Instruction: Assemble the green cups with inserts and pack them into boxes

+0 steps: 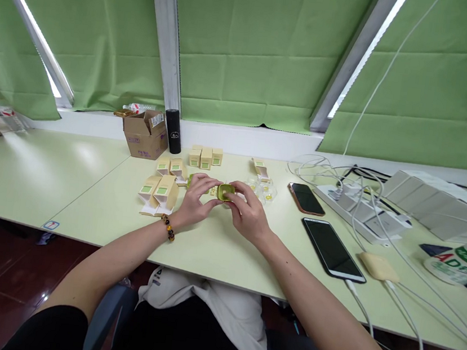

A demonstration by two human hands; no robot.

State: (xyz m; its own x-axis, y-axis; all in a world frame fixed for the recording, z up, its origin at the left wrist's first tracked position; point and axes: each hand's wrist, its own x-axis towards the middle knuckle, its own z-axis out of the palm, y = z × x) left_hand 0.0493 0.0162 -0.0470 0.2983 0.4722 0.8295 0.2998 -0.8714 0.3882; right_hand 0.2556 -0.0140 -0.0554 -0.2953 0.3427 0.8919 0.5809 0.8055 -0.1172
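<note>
Between my two hands is a small green square cup-like piece [226, 191], its hollow side facing me. My left hand [197, 199] has thumb and fingertips closed on its left side. My right hand [250, 211] pinches its right side, with fingers at the lower rim. Partly hidden behind my left fingers is another green piece [191, 180]. Beyond my right hand lie several clear round plastic pieces with yellow centres [268, 191]. Left of my hands stand cream boxes with green windows [165, 192], some with flaps open.
More cream boxes [206, 158] stand at the back, near a black cylinder [173, 132] and a cardboard box [144, 137]. To the right lie two phones [332, 249], a power strip [360, 216], tangled white cables and a cream charger [379, 267]. A white-green bottle [461, 262] lies far right.
</note>
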